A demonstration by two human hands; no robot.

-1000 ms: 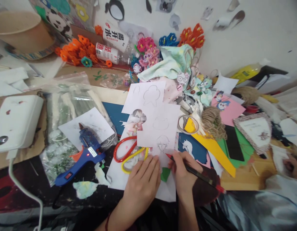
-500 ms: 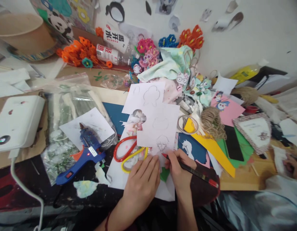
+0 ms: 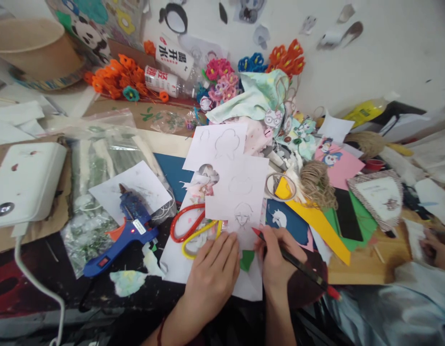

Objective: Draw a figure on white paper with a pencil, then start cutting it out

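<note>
My right hand (image 3: 278, 259) is closed round a dark pen (image 3: 298, 265) with a red tip and red end, the tip close to the right edge of a white paper (image 3: 237, 173). Pencil sketches of a face, a cloud-like outline and faint shapes show on that paper. My left hand (image 3: 213, 269) lies flat with fingers stretched over the paper's lower edge. Just above it are the red and yellow handles of scissors (image 3: 188, 225). A green scrap (image 3: 247, 260) shows between my hands.
A blue glue gun (image 3: 136, 230) lies left, beside a white device (image 3: 26, 182) with a cable. Twine (image 3: 318, 185), a tape roll (image 3: 281, 186), yellow paper (image 3: 323, 226) and a phone (image 3: 347, 214) are on the right. Another person's hand (image 3: 437, 250) is at the far right.
My right hand and the pen have shifted slightly right, away from the sketched face. My left hand has stayed in place.
</note>
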